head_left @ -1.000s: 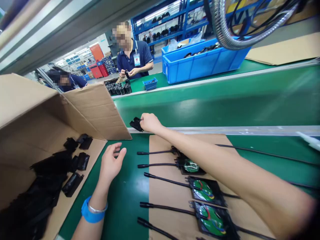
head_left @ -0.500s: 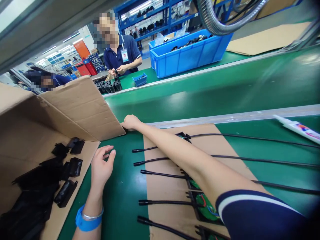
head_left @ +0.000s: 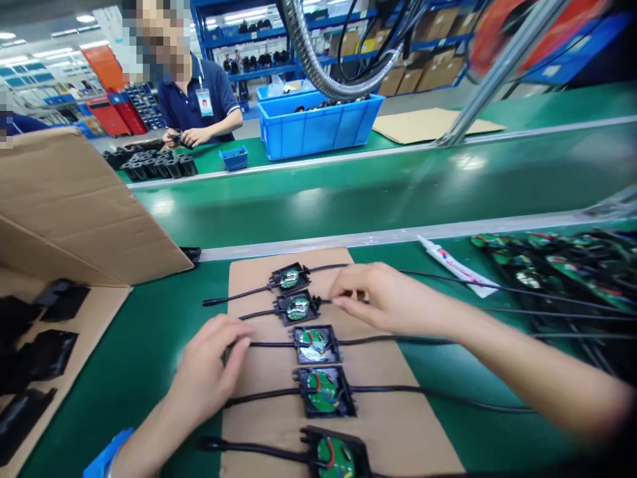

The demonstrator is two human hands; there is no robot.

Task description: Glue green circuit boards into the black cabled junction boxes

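Observation:
Several flat black housings with green circuit boards, such as the middle one point(head_left: 316, 344), lie in a column on a cardboard sheet point(head_left: 393, 425). A black cable runs out of each side. My left hand point(head_left: 212, 362) is at the left-hand cables, thumb and fingers closed at the third housing's cable point(head_left: 271, 344); part of that cable is hidden by the hand. My right hand point(head_left: 378, 295) pinches the right-hand cable point(head_left: 326, 302) of the second housing point(head_left: 298, 307), just beside the housing.
An open cardboard box point(head_left: 84, 199) with black plastic parts point(head_left: 47, 352) stands at left. A white glue tube point(head_left: 458, 265) and a pile of cabled boards point(head_left: 557, 265) lie at right. Beyond the green belt point(head_left: 308, 206), a co-worker point(head_left: 199, 106) handles small parts near a blue bin point(head_left: 318, 129).
My right hand has come back from the box flap to the second housing's cable. The left hand has moved right, from beside the box to the cables. The view has swung right.

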